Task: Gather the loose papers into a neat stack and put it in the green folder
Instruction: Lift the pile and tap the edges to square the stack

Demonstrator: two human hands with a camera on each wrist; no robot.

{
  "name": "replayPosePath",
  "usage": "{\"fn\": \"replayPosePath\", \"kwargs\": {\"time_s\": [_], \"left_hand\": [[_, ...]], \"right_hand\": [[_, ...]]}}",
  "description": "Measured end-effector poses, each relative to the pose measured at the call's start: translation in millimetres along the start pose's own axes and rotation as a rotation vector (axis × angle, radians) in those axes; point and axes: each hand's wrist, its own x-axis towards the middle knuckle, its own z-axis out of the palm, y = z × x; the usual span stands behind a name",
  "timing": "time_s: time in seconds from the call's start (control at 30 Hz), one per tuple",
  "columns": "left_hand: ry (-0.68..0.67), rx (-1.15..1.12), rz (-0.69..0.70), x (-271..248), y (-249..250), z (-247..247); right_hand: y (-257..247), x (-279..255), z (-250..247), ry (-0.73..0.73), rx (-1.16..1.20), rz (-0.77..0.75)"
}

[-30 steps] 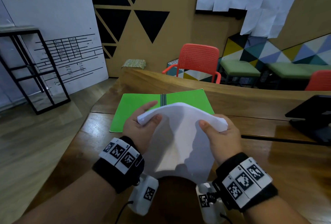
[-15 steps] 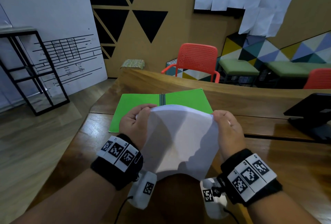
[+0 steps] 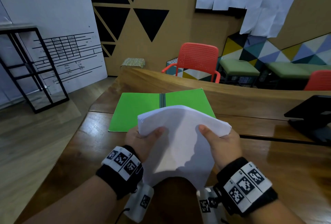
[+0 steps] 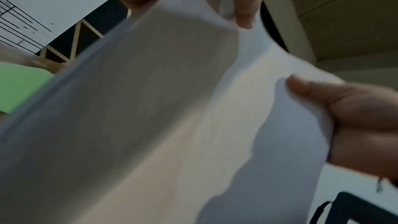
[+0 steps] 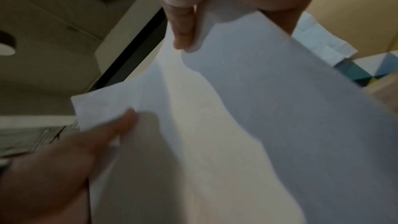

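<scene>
A stack of white papers (image 3: 180, 141) stands on its lower edge on the wooden table (image 3: 286, 166), its top bowed away from me. My left hand (image 3: 143, 137) grips the upper left corner, thumb on the near face. My right hand (image 3: 220, 139) grips the upper right corner the same way. Behind the stack the green folder (image 3: 139, 109) lies open and flat. The left wrist view is filled by the papers (image 4: 163, 125), with a sliver of the folder (image 4: 19, 88) at the left. In the right wrist view the papers (image 5: 237, 125) are held by both thumbs.
A black laptop stand (image 3: 311, 116) sits at the table's right edge. A raised wooden ledge (image 3: 232, 96) runs behind the folder. Red chairs (image 3: 197, 60) and green benches (image 3: 240, 67) stand beyond it. A black metal shelf frame (image 3: 30, 73) stands on the floor at left.
Half a second ago the stack stood more upright with my fingers curled over its top edge; now its top bows forward and both thumbs show on the near face again.
</scene>
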Motion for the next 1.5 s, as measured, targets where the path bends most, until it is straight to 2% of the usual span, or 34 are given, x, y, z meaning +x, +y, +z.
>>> {"fn": "replayPosePath", "kwargs": {"time_s": [0.07, 0.13, 0.2, 0.23, 0.3, 0.4, 0.43, 0.5, 0.57, 0.67, 0.77, 0.83, 0.87, 0.93, 1.0, 1.07, 1.17, 1.23, 1.37, 1.43, 1.5], "left_hand": [[0.025, 0.018, -0.05, 0.9, -0.2, -1.2], [0.059, 0.028, -0.035, 5.3, 6.8, -3.3], [0.065, 0.079, 0.047, 10.1, 19.0, -5.8], [0.046, 0.119, 0.103, 11.1, 24.8, -5.8], [-0.054, 0.24, 0.224, 9.1, 34.3, -2.6], [-0.166, 0.372, 0.36, 1.1, 36.3, 6.6], [-0.168, 0.36, 0.354, -0.5, 33.0, 8.9], [-0.181, 0.315, 0.241, 1.8, 20.1, 7.4], [-0.222, 0.38, 0.087, 7.6, 4.2, -5.7], [-0.278, 0.421, -0.085, 15.9, -12.2, -38.4], [-0.135, 0.075, -0.167, 26.9, -19.7, -60.4], [-0.031, -0.204, -0.141, 36.7, -25.4, -61.7], [0.007, -0.254, -0.1, 36.6, -25.2, -57.6], [0.091, -0.206, -0.027, 26.8, -12.7, -46.1], [0.145, -0.105, 0.023, 16.5, -7.1, -36.4], [0.137, 0.004, 0.063, 10.0, -16.7, -30.8], [0.074, 0.161, 0.055, 3.9, -28.8, -32.4], [0.052, 0.082, 0.03, 9.8, -34.6, -36.6], [0.111, -0.198, -0.135, 26.2, -41.4, -37.3], [0.146, -0.226, -0.124, 29.7, -43.4, -37.9], [0.107, -0.255, -0.08, 28.4, -42.6, -37.1]], "right_hand": [[-7.2, 1.7, -1.7, -0.012, 0.012, 0.004], [-25.2, 5.4, -7.6, -0.006, -0.103, -0.15], [-48.7, 7.8, -11.3, 0.013, -0.582, -0.443], [-59.7, 6.4, -9.6, -0.03, -0.836, -0.567], [-77.3, 1.4, 2.1, -0.21, -1.127, -0.633], [-80.8, 1.0, 21.7, -0.402, -1.069, -0.684], [-77.7, 1.4, 25.1, -0.411, -1.022, -0.702], [-70.9, 4.5, 24.7, -0.367, -0.966, -0.721], [-68.1, 14.1, 12.0, -0.303, -0.875, -0.675], [-67.0, 29.3, -15.9, -0.239, -0.6, -0.488], [-56.0, 38.0, -36.4, -0.147, -0.285, -0.281], [-38.1, 39.2, -39.6, -0.051, -0.175, -0.206], [-28.0, 38.0, -38.2, 0.0, -0.128, -0.177], [-6.4, 35.1, -34.1, 0.062, -0.017, -0.118], [16.2, 31.6, -32.0, 0.056, 0.068, -0.024], [36.2, 27.6, -32.3, 0.011, 0.08, 0.062], [51.4, 23.2, -33.2, -0.016, 0.01, 0.127], [52.2, 23.9, -34.2, 0.013, 0.001, 0.144], [47.4, 31.7, -34.9, 0.09, -0.03, 0.182], [46.6, 35.7, -33.9, 0.117, -0.063, 0.199], [48.7, 40.0, -33.3, 0.131, -0.066, 0.198]]}}
